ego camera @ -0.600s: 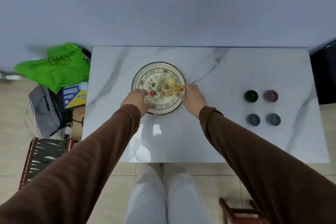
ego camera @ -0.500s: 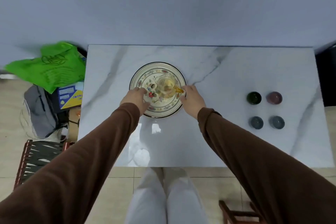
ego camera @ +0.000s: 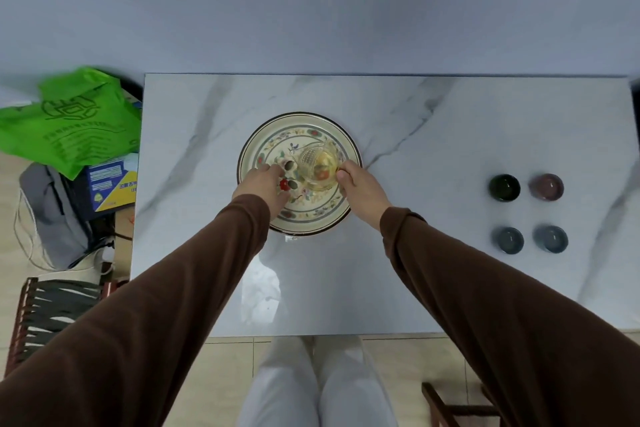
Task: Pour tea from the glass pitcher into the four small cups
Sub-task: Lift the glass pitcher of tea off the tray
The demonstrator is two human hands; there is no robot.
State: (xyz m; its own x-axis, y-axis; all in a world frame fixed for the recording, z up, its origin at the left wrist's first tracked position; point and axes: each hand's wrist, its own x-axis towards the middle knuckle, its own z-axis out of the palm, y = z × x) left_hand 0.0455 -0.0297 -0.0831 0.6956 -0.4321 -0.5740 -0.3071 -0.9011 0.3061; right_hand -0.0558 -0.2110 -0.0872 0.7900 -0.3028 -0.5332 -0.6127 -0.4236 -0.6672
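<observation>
Glass pitcher [ego camera: 318,166] sitting on plate [ego camera: 263,146]; right hand [ego camera: 362,192] gripping its right side; left hand [ego camera: 265,187] loosely open, holding nothing (cups [ego camera: 528,213] well apart).

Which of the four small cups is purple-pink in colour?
The far right cup, beside the dark green cup; the two nearer cups are grey-blue.
</observation>
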